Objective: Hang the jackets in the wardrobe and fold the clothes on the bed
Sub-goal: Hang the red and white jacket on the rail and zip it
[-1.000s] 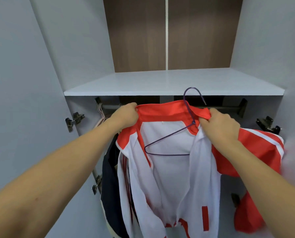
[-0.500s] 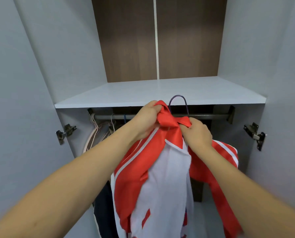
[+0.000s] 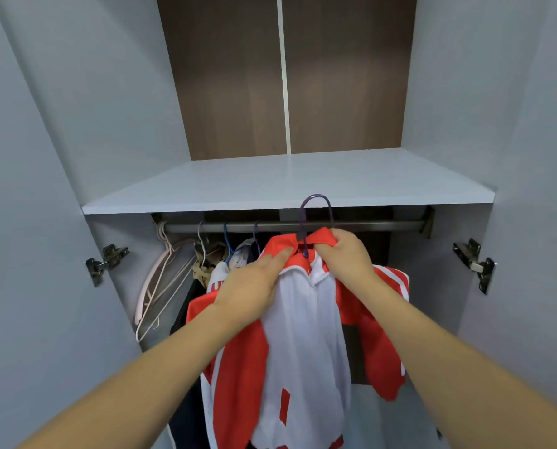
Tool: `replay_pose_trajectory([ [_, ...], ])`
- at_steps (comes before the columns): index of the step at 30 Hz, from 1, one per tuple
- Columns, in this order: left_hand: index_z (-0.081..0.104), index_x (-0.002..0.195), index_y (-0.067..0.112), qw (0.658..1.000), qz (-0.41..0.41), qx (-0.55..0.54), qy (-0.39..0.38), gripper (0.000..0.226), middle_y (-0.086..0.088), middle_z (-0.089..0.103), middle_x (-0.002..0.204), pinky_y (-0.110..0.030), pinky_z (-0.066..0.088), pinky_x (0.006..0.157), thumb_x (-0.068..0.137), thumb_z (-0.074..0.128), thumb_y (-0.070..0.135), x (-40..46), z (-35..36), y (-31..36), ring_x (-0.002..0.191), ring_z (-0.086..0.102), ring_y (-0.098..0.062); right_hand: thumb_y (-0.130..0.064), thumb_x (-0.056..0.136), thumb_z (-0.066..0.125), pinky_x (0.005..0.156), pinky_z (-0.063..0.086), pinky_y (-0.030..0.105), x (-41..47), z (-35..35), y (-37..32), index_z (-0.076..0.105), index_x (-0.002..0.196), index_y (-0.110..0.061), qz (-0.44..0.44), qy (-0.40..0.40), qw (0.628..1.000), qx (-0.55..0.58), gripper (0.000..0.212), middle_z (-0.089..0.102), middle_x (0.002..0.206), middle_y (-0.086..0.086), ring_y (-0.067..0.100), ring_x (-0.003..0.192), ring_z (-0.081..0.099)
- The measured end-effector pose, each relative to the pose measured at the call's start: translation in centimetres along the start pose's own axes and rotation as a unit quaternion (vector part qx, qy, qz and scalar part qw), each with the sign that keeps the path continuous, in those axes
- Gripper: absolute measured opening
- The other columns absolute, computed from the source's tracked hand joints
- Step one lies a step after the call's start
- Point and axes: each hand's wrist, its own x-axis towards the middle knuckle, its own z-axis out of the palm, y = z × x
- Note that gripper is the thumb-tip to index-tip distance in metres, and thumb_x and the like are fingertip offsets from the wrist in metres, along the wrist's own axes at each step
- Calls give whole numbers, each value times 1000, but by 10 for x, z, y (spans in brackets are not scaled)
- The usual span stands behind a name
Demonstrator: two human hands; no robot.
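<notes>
A red and white jacket (image 3: 306, 335) hangs from a purple wire hanger (image 3: 316, 209) in front of the open wardrobe. The hanger's hook stands just in front of the dark rail (image 3: 368, 225), level with the shelf edge; I cannot tell if it rests on the rail. My left hand (image 3: 254, 286) grips the jacket's left collar and front. My right hand (image 3: 345, 257) pinches the right collar by the hanger's neck. The jacket's front is closed, with its red sleeves hanging at both sides.
A white shelf (image 3: 287, 192) sits right above the rail. Other clothes (image 3: 235, 260) and empty pale hangers (image 3: 160, 280) hang at the rail's left end. The rail's right half is bare. Door hinges (image 3: 107, 260) (image 3: 475, 264) stick out on both sides.
The jacket's open front was drawn shut over the hanger, and my hands came together at the collar. The jacket and hanger moved closer to the rail.
</notes>
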Motion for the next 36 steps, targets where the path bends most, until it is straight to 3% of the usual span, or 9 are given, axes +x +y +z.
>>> replay_pose_trajectory([
  [3, 22, 151, 32, 999, -46, 10, -14, 58, -1, 52, 138, -42, 45, 81, 96, 39, 21, 3, 12, -2, 104, 62, -28, -38, 82, 59, 52, 36, 28, 10, 10, 4, 53, 56, -25, 15, -15, 1000, -9, 30, 54, 51, -13, 9, 54, 51],
  [5, 26, 146, 30, 996, -79, 9, -31, 56, -4, 58, 127, -41, 43, 81, 93, 38, 17, 9, 16, -5, 104, 62, -29, -32, 87, 57, 56, 39, 30, 17, 17, 4, 53, 62, -21, 13, -29, 998, -50, 29, 57, 60, -9, 19, 66, 56],
  [9, 39, 124, 21, 990, -119, 14, -73, 39, -5, 65, 95, -34, 39, 73, 87, 38, 8, 16, 26, -10, 87, 64, -30, -30, 91, 50, 77, 41, 36, 30, 30, -1, 65, 75, -15, -29, 25, 957, -286, 26, 55, 86, 8, 32, 96, 50],
  [11, 43, 122, 14, 985, -145, -6, -94, 34, -7, 66, 91, -31, 38, 74, 89, 38, 6, 18, 34, -18, 83, 63, -30, -28, 89, 51, 72, 41, 33, 34, 38, 0, 68, 88, -13, -5, -6, 946, -325, 23, 64, 94, 11, 36, 98, 59],
  [14, 49, 120, 8, 972, -201, -77, -99, 29, -9, 64, 89, -27, 34, 69, 92, 41, 7, 23, 47, -32, 68, 53, -22, -29, 90, 52, 70, 46, 31, 33, 59, 8, 65, 88, -13, 52, -96, 944, -310, 21, 66, 90, 11, 35, 86, 64],
  [18, 51, 116, 3, 944, -252, -164, -133, 27, -20, 63, 109, -33, 39, 74, 90, 43, 5, 51, 71, -45, 100, 60, -36, -21, 91, 53, 67, 47, 31, 47, 84, 19, 63, 90, -11, 43, -119, 946, -297, 14, 65, 86, 10, 32, 81, 64],
  [23, 58, 106, 3, 928, -311, -171, -109, 20, -17, 64, 112, -29, 40, 71, 90, 46, 5, 89, 108, -63, 102, 60, -33, -7, 90, 52, 68, 41, 31, 63, 120, 47, 65, 100, -13, -43, -82, 902, -421, 17, 67, 99, 8, 29, 90, 65],
  [31, 59, 116, -3, 946, -297, -80, -105, 28, -21, 60, 125, -35, 44, 92, 95, 41, 0, 105, 174, -84, 117, 58, -35, -6, 93, 50, 78, 44, 35, 69, 173, 122, 63, 114, -5, -136, -81, 890, -428, 25, 47, 126, 14, 33, 109, 53],
  [36, 54, 125, 2, 963, -263, 12, -62, 32, -15, 58, 131, -39, 43, 98, 95, 45, 0, 97, 213, -79, 122, 56, -32, -13, 96, 46, 71, 42, 37, 69, 201, 193, 62, 109, -5, -157, -62, 908, -384, 22, 47, 120, 14, 38, 95, 59],
])
